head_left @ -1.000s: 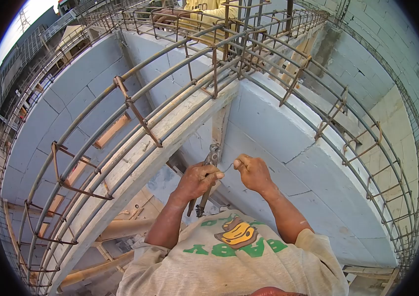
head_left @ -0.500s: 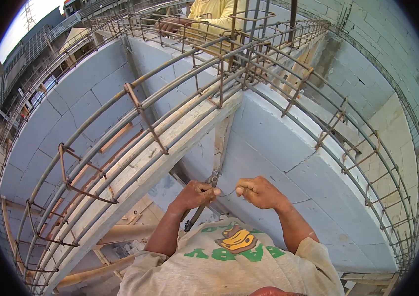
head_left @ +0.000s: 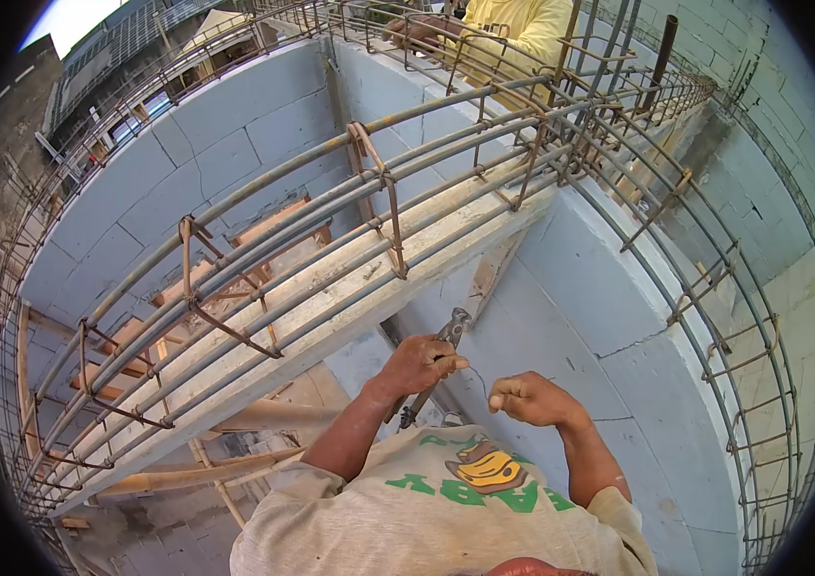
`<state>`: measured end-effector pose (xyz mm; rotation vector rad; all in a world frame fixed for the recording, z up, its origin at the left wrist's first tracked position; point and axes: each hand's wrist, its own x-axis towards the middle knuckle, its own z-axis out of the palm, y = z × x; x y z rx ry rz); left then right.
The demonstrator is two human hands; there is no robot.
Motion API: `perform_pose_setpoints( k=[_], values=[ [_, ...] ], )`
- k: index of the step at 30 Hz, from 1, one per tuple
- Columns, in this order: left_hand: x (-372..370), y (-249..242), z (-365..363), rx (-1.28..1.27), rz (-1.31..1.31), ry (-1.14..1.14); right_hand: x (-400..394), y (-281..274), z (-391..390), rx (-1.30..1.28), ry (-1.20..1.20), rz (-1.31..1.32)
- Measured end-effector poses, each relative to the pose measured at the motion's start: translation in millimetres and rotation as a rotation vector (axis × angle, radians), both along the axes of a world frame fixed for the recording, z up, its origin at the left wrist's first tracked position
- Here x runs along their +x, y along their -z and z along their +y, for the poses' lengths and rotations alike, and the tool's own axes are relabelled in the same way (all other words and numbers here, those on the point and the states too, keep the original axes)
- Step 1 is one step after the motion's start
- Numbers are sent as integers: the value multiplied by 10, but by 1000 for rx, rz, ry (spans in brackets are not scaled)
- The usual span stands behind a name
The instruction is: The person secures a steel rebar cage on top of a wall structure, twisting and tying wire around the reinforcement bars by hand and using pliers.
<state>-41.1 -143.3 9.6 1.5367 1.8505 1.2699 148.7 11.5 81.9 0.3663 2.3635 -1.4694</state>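
My left hand (head_left: 419,369) is closed around the handles of metal pincers (head_left: 457,323), whose jaws point up and away. A thin tie wire (head_left: 477,377) comes out by the left thumb and curves toward my right hand (head_left: 532,399). The right hand's fingers are curled, thumb against them, beside the wire's far end; whether they grip it cannot be made out. Both hands are held before my shirt, below a cage of steel bars (head_left: 393,226) with bent stirrups over a pale beam (head_left: 330,288).
A grey-white block wall (head_left: 609,317) rises at the right, topped by another rebar cage (head_left: 695,269). Upright bars (head_left: 609,58) stand at the corner. Beyond it is a person in a yellow top (head_left: 523,34). Timber poles (head_left: 206,477) lie below the beam at the left.
The view has turned left, so the scene sits further right. My right hand has dropped and moved slightly away from the left. The pincers' jaws now rise above my left hand.
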Motion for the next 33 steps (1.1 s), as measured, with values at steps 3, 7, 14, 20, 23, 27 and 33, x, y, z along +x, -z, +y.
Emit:
perform_pose_setpoints(
  k=[3, 7, 14, 20, 23, 27, 33],
  values=[
    [-2, -29, -29, -4, -23, 1, -17, -127, 1, -347, 226, 59],
    [0, -158, -91, -4, -103, -33, -177, 106, 98, -10, 539, 191],
    [-118, -139, -271, -174, -331, 67, -157, 408, -26, 309, 98, 190],
    [-80, -152, -265, -288, -470, 74, -188, 458, -244, 577, 168, 337],
    [-60, -161, -206, -286, -477, 93, -225, 520, -348, 586, 174, 465],
    [-114, -94, -288, -189, -677, 233, -222, 510, -413, 528, 320, 590],
    [57, -15, -249, -163, -400, 30, -169, 467, -601, 535, 352, 304]
  ],
)
